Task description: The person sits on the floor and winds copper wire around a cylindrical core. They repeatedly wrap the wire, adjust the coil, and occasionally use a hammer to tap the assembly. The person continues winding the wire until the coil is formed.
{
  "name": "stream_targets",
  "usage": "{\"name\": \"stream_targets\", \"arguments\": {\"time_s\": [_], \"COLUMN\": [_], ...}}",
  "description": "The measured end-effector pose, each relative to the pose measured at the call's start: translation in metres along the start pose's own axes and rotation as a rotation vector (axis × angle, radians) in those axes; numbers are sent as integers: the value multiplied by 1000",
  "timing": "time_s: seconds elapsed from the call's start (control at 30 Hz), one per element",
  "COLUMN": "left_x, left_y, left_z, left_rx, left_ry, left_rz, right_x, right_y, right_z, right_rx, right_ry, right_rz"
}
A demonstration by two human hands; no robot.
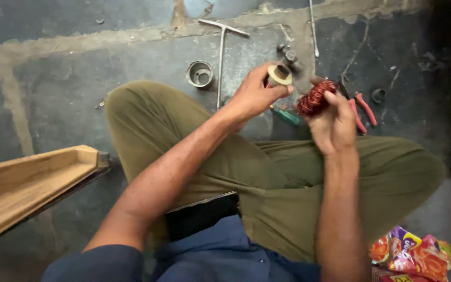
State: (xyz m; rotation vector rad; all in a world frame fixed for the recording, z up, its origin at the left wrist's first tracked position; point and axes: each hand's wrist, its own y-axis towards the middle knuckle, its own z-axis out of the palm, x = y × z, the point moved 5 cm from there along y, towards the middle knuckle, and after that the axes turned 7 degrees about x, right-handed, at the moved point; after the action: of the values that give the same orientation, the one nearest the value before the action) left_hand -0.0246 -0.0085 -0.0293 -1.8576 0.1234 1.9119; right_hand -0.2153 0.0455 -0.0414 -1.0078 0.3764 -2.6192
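I sit cross-legged on a dark concrete floor in olive trousers. My left hand (257,94) grips a small cream-coloured ring-shaped tape roll (280,74) between thumb and fingers. My right hand (335,122) holds a bundle of reddish copper wire winding (315,97), raised above my knees. The two hands are close together, the roll just left of the coil. A green-handled tool (286,115) lies on the floor under the hands, partly hidden.
A metal T-handle wrench (221,49) and a short metal cylinder (200,74) lie on the floor ahead. Red-handled pliers (362,110) rest to the right. A wooden piece (27,183) sits at left, colourful snack wrappers (413,256) at lower right.
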Motion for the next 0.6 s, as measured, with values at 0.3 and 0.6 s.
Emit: {"name": "stream_targets", "arguments": {"time_s": [0.3,0.6], "left_x": [9,-15], "left_y": [2,-24], "left_z": [9,31], "left_rx": [125,270], "left_ry": [-69,430], "left_rz": [130,260], "right_x": [-14,-18], "right_y": [1,19], "right_z": [0,-31], "right_rx": [-94,-272], "right_ry": [-244,-552], "right_rz": [-44,-348]}}
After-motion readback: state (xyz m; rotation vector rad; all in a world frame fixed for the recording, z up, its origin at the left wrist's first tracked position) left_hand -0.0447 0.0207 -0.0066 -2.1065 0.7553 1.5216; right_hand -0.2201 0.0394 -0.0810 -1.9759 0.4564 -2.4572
